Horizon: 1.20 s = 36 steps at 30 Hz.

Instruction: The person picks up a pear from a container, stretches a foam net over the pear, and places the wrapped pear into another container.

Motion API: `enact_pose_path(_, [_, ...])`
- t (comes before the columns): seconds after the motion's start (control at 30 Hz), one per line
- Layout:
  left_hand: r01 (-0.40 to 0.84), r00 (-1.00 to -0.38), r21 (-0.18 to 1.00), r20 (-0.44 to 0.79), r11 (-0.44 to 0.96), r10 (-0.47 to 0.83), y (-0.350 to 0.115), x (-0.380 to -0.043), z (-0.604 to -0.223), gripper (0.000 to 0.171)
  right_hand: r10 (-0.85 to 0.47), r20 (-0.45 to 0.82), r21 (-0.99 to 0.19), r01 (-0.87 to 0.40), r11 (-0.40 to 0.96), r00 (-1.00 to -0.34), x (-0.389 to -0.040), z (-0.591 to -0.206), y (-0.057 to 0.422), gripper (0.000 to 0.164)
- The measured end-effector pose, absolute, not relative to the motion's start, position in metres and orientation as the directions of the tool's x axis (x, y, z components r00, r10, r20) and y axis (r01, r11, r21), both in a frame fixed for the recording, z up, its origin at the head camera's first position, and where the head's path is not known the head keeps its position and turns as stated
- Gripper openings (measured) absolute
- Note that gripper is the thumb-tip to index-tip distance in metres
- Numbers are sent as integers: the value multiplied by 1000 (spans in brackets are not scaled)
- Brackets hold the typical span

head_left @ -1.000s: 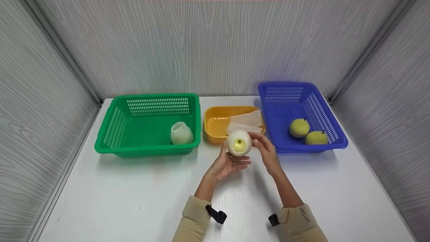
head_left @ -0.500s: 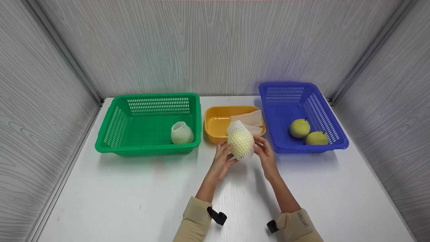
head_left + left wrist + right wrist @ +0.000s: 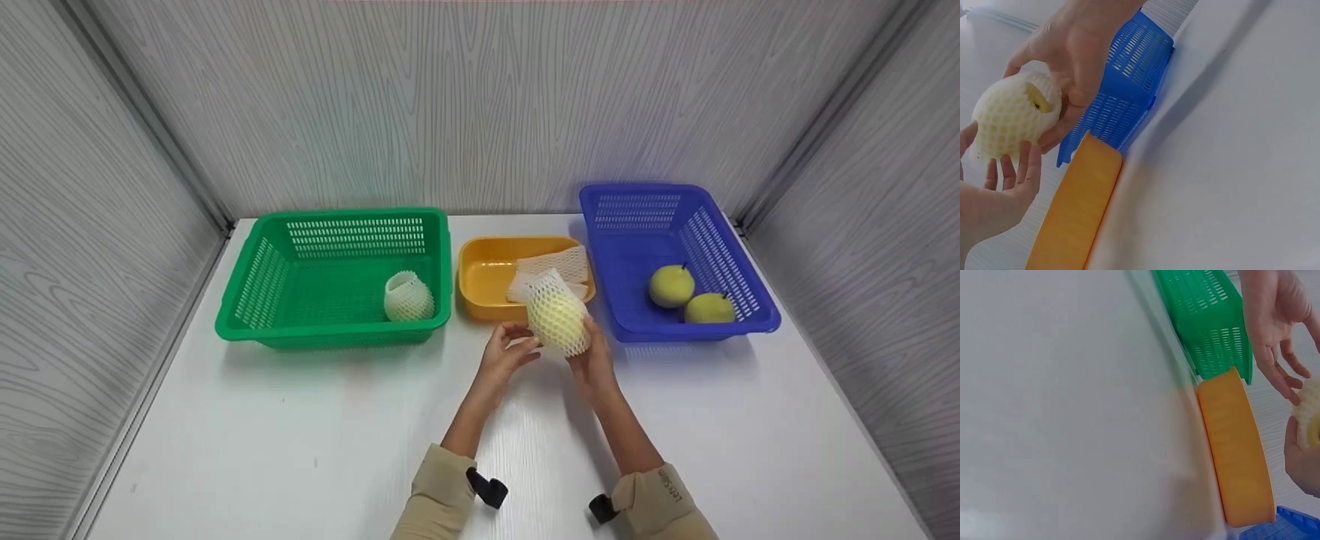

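Near the orange tray, the right hand is gripping a foam-netted pear with its fingers, the left hand holding its loosely spread.

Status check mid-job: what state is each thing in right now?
Held fruit: lifted, inside a foam net, one end exposed
Right grip: holding that fruit
Left grip: open beside it, contact unclear
Green basket: upright
Rounded net there: top gaping, contents unclear
Yellow tub: upright
Loose nets inside: flattened
Blue basket: upright
Two fruits inside: bare, stems on
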State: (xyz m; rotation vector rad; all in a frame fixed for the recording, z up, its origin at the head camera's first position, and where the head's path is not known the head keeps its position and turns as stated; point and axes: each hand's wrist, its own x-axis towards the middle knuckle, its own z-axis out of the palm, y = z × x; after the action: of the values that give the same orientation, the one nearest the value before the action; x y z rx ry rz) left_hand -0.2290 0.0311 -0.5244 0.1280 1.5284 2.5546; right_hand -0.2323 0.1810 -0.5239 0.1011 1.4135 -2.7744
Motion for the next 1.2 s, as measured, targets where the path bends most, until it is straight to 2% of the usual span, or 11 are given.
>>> enact_pose_path(0.13, [-80,-985,895,-3,-439,173,32,-229,-525,44,-86,-101,-712,132,-689,-991,-233,-523,183,56])
enact_pose_path(0.3, [-27,-973,940,52,-339,224,32,-231,-527,67,-131,-160,-643,204,-738,-978,-232,-522,184,57])
enact_pose_path(0.47, [25,-935,970,109,-242,337,30,-228,-519,89,-192,-195,-608,272,-746,-962,-230,-522,185,57])
enact_pose_path(0.63, [78,-915,978,146,-191,376,28,-219,-505,95,-249,-182,-619,307,-723,-951,-227,-521,181,56])
enact_pose_path(0.87, [106,-924,967,182,-232,336,28,-219,-514,99,-300,-176,-640,341,-689,-937,-224,-517,174,56])
enact_pose_path(0.97, [97,-944,966,165,-240,285,26,-220,-514,96,-308,-165,-692,333,-641,-937,-225,-514,171,58])
enact_pose_path(1.2, [100,-978,882,173,-460,120,23,-217,-514,97,-229,-122,-837,224,-499,-966,-235,-509,162,60])
